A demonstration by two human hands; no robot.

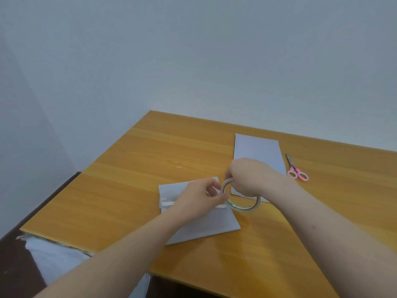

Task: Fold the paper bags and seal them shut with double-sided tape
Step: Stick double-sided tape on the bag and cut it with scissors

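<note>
While pinching a strip end, left hand [200, 197] over flat white paper bag [199, 220] on smooth wooden table [150, 160]. Right hand [250, 177] clamped on ring-shaped tape roll [242, 204]. Second bag [257, 150] behind, partly hidden; pink-handled scissors [297, 169] beside.

Far paper bag's [257, 148] near end behind right hand [249, 177]; tape-roll [243, 204] print unreadable.

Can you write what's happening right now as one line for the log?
step: taping bag | left hand: pinches tape strip on near paper bag | right hand: holds tape roll | scissors: idle on table
</note>
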